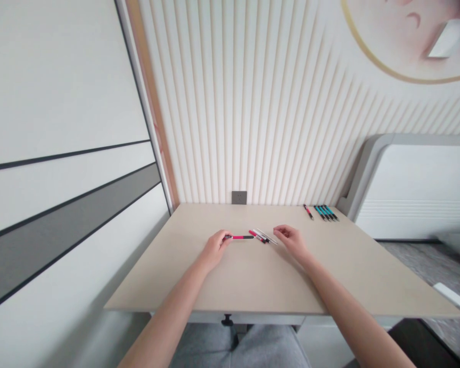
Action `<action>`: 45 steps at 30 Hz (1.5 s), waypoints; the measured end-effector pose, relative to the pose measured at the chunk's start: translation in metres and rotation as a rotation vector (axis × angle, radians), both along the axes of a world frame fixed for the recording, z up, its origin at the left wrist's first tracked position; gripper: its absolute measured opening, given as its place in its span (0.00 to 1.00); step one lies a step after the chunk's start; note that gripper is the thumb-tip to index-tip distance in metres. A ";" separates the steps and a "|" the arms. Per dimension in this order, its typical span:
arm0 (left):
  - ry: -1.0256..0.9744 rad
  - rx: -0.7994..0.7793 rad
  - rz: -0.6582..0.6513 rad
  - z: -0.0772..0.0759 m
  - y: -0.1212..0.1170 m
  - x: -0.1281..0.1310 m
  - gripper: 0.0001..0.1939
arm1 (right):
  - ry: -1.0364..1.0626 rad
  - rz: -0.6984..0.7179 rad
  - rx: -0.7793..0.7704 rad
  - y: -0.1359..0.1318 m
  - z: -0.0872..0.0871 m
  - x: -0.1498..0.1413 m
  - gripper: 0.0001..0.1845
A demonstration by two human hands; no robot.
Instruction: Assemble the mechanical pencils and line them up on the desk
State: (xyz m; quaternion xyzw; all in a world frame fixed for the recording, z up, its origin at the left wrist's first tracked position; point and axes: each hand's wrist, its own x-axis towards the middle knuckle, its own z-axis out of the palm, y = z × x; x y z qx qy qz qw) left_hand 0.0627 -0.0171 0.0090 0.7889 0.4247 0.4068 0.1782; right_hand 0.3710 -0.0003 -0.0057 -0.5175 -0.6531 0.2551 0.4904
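Note:
My left hand is closed around one end of a red and black pen, which points to the right just above the desk. Between the hands lie several loose pen parts: a red and black barrel piece and thin pale refills. My right hand hovers just right of these parts, its fingers curled and thumb and fingertips close together. Whatever may be in that pinch is too small to make out.
At the desk's back right lie a red and black pen and a row of several teal and black pens. The beige desk meets a ribbed wall with a dark socket. A white cabinet stands left.

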 end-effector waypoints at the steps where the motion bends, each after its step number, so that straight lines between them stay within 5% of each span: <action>1: -0.004 0.000 0.001 0.000 0.000 0.000 0.07 | 0.016 0.052 0.003 -0.002 0.002 -0.012 0.20; 7: -0.007 0.007 0.014 0.001 -0.001 0.000 0.08 | 0.032 0.195 -0.021 -0.014 0.009 -0.051 0.17; 22: 0.059 -0.008 -0.061 0.001 -0.005 0.004 0.08 | -0.013 0.196 -0.034 -0.021 0.000 -0.051 0.16; 28: 0.102 -0.003 -0.063 0.002 -0.005 0.006 0.08 | -0.171 0.189 -0.027 -0.027 0.001 -0.052 0.26; 37: 0.076 -0.010 -0.050 0.002 -0.005 0.006 0.08 | -0.184 0.213 0.146 -0.028 0.002 -0.047 0.14; 42: 0.097 0.004 -0.072 0.001 -0.004 0.006 0.07 | -0.272 0.262 0.097 -0.031 0.003 -0.047 0.25; 45: 0.086 0.005 -0.060 0.002 -0.005 0.006 0.07 | -0.230 0.250 0.131 -0.031 0.005 -0.047 0.20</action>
